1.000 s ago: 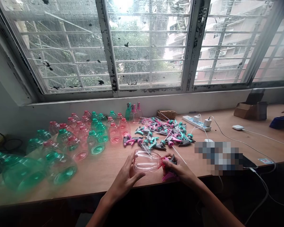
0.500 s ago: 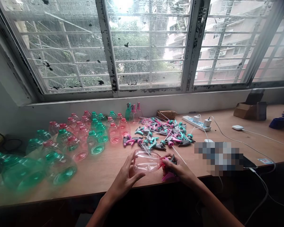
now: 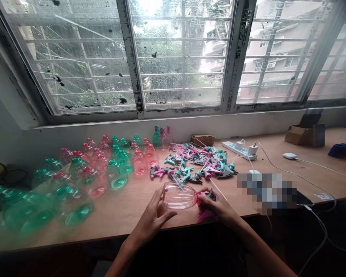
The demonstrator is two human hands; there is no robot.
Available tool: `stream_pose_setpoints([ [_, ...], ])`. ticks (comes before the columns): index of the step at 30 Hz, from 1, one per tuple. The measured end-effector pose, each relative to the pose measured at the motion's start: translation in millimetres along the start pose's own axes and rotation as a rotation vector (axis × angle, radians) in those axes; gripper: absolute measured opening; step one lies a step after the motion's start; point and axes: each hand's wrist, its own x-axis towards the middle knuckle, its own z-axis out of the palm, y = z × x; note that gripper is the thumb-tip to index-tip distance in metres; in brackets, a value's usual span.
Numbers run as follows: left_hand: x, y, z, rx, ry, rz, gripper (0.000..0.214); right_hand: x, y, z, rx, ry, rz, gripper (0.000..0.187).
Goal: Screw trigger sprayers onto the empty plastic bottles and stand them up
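Observation:
A clear pink plastic bottle [image 3: 178, 196] lies on its side in the air above the table's front edge, its neck pointing right. My left hand [image 3: 154, 215] is closed round its base end, thumb below and fingers behind. My right hand [image 3: 216, 206] grips a pink and black trigger spray head [image 3: 209, 215] at the bottle's neck; the fingers hide much of the join. Just beyond lies a heap of pink, teal and black spray heads [image 3: 198, 161] with thin tubes.
Several green bottles [image 3: 65, 204] and pink bottles [image 3: 140, 163] without heads stand at the left. A few bottles with heads [image 3: 163, 138] stand by the wall. To the right are a power strip [image 3: 239, 150], cables, a cardboard box [image 3: 302, 134] and a blue object [image 3: 340, 150].
At the far right, another person's hand has left the blue object, mostly out of view. My hands and the pink bottle look almost unmoved.

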Motion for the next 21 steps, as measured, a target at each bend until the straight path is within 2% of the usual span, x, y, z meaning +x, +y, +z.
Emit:
stream_pose_setpoints([
  [5,-1.7,-3.3,1.7,0.018,0.018,0.057,0.080,2.4,5.1,-2.4,0.009,0.001,-0.020,0.039],
  [10,-1.6,-1.1,2.2,-0.022,0.008,0.008,0.090,1.6,3.5,-1.5,-0.012,-0.028,-0.025,0.037],
  [16,-0.6,5.7,0.4,-0.047,-0.023,-0.028,0.082,0.3,3.1,-1.7,-0.020,-0.016,-0.025,0.035],
  [21,-1.8,0.2,2.7,0.016,0.010,0.040,0.084,1.9,5.2,-2.9,0.007,-0.010,-0.027,0.034],
])
